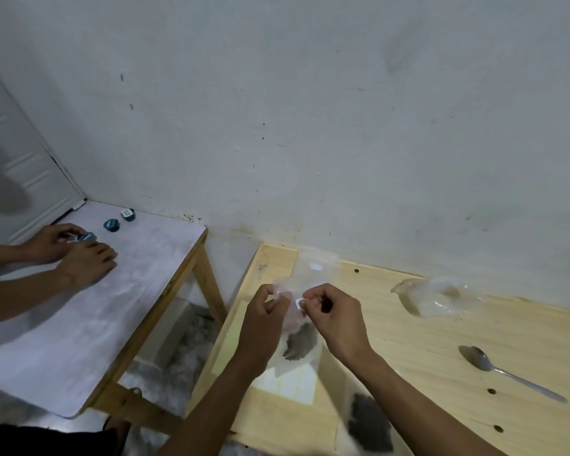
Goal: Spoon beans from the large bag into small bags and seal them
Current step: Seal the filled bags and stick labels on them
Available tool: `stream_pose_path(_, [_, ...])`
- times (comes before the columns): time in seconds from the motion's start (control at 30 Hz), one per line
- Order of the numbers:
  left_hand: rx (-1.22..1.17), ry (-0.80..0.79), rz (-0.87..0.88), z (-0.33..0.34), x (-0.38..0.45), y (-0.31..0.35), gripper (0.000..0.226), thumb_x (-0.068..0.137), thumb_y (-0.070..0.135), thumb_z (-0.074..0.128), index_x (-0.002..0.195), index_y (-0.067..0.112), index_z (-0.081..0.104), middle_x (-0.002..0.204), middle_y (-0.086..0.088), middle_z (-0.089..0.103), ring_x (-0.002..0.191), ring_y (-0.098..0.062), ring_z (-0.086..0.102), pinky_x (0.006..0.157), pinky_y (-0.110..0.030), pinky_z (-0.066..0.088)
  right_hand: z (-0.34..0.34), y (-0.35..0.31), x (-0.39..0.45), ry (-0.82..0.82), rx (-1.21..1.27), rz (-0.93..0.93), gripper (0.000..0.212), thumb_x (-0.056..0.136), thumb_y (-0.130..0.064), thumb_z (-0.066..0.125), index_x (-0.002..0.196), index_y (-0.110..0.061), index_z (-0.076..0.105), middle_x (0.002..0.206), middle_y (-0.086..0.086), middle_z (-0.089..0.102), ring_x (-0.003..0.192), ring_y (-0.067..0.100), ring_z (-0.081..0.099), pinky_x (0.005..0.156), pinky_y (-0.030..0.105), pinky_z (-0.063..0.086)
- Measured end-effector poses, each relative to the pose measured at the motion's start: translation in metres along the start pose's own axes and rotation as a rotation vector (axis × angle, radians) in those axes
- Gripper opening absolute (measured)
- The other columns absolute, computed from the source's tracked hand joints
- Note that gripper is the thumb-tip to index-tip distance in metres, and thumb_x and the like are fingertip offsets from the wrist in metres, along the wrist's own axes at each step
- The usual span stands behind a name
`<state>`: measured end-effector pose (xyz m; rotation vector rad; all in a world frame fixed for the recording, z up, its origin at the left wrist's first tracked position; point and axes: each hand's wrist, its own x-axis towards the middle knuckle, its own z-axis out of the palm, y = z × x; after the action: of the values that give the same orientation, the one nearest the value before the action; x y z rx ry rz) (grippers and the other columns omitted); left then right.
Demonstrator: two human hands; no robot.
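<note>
Grey-white plaster wall (310, 110), scuffed and speckled with dark marks, backs two tables. Pale wooden table (408, 330) on the right: smooth grain, a few small dark round spots on its top. Second table (96, 307) to the left: wooden frame, chalky white top.

Small bag (298, 337): clear thin plastic, held above the wooden table, upright, its mouth at the top. Dark brown-grey beans (300, 345) sit in a clump in its lower part. Left hand (264, 324) pinches the bag's upper left edge between thumb and fingers. Right hand (334, 319) pinches the upper right edge, beside a small white tab (298, 303); remaining fingers curled in.

Second filled bag (367, 422) lies flat on the table at the near edge, same dark beans inside. Crumpled clear plastic bag (438, 297) lies further right, near the wall, contents unclear. White sheet (290, 385) lies flat under the held bag.

Metal spoon (507, 373): shiny, bowl up, resting on the wood, well apart from both hands.

On the white table, another person's hands (76, 255) rest near small dark round tubs (112, 224).
</note>
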<state>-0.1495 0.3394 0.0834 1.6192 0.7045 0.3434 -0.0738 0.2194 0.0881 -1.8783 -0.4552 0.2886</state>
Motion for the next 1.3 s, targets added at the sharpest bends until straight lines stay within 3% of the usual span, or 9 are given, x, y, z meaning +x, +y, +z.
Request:
stream_pose_path(0.2, [-0.031,-0.033,0.068,-0.008,-0.001,0.002,0.018,0.087,0.026,0.073,0.102,0.022,0.065,0.09,0.003,0.073,0.088,-0.018,0.07,0.085,-0.043,0.058,-0.004,-0.007,0.0,0.108,-0.002,0.064,0.06,0.067,-0.036,0.088,0.115,-0.031,0.052,0.102,-0.01,0.051,0.091,0.005,0.053,0.076,0.016,0.045])
stream_pose_path(0.3, [-0.01,-0.03,0.102,-0.01,0.0,0.005,0.015,0.089,0.014,0.071,0.102,0.02,0.065,0.068,0.018,0.065,0.065,0.0,0.061,0.072,-0.03,0.055,-0.01,-0.01,0.0,-0.012,0.193,0.175,0.039,0.071,-0.031,0.086,0.103,-0.021,0.066,0.096,-0.003,0.07,0.088,0.014,0.065,0.077,0.026,0.053])
stream_pose_path(0.37, [0.02,-0.02,0.128,-0.008,0.0,0.007,0.014,0.089,0.016,0.07,0.101,0.02,0.065,0.073,0.01,0.068,0.069,-0.007,0.064,0.073,-0.032,0.057,-0.013,-0.014,-0.001,-0.092,0.28,0.194,0.01,0.079,-0.022,0.08,0.084,-0.016,0.074,0.082,-0.001,0.076,0.079,0.013,0.072,0.069,0.023,0.052])
stream_pose_path(0.47, [0.024,-0.01,0.116,-0.005,0.003,0.004,0.013,0.088,0.022,0.07,0.1,0.025,0.065,0.081,-0.008,0.068,0.078,-0.03,0.068,0.08,-0.043,0.06,-0.016,-0.015,-0.001,-0.118,0.312,0.181,0.012,0.086,-0.017,0.074,0.074,-0.016,0.075,0.072,-0.004,0.076,0.069,0.006,0.071,0.062,0.014,0.048])
stream_pose_path(0.57, [0.024,-0.006,0.083,-0.001,0.008,-0.003,0.01,0.089,0.021,0.066,0.098,0.027,0.066,0.065,0.0,0.058,0.067,-0.03,0.059,0.074,-0.044,0.056,-0.017,-0.008,0.002,-0.144,0.29,0.2,0.018,0.089,-0.016,0.07,0.072,-0.017,0.073,0.07,-0.007,0.074,0.067,0.005,0.068,0.062,0.014,0.049])
stream_pose_path(0.73, [0.004,-0.014,0.002,0.005,0.019,-0.014,0.03,0.088,0.02,0.057,0.117,0.026,0.061,0.086,-0.011,0.068,0.081,-0.023,0.067,0.078,-0.044,0.055,-0.021,0.015,0.01,-0.213,0.234,0.237,0.009,0.093,-0.018,0.063,0.091,-0.018,0.072,0.081,-0.002,0.069,0.073,0.011,0.063,0.07,0.027,0.05])
stream_pose_path(0.83, [-0.118,0.014,-0.098,0.003,0.029,-0.018,0.035,0.084,0.018,0.057,0.116,0.032,0.057,0.089,-0.019,0.071,0.087,-0.039,0.07,0.081,-0.059,0.055,-0.026,0.034,0.008,-0.301,0.212,0.282,0.03,0.094,-0.009,0.059,0.111,-0.032,0.066,0.089,0.0,0.068,0.078,0.013,0.065,0.07,0.027,0.053])
stream_pose_path(0.9, [-0.194,0.054,-0.142,0.002,0.037,-0.017,0.035,0.088,0.012,0.059,0.118,0.028,0.054,0.095,-0.017,0.072,0.085,-0.035,0.07,0.082,-0.053,0.057,-0.028,0.047,0.006,-0.317,0.194,0.314,0.04,0.094,-0.005,0.06,0.12,-0.035,0.062,0.085,0.007,0.066,0.077,0.02,0.064,0.071,0.034,0.053])
stream_pose_path(1.3, [0.058,-0.169,-0.283,0.024,0.072,-0.052,0.049,0.094,-0.003,0.052,0.134,0.026,0.054,0.083,-0.003,0.055,0.075,-0.018,0.055,0.063,-0.028,0.049,-0.015,0.082,0.038,0.063,0.209,0.393,0.061,0.088,0.014,0.048,0.127,-0.034,0.052,0.079,0.006,0.066,0.069,0.013,0.06,0.061,0.024,0.052])
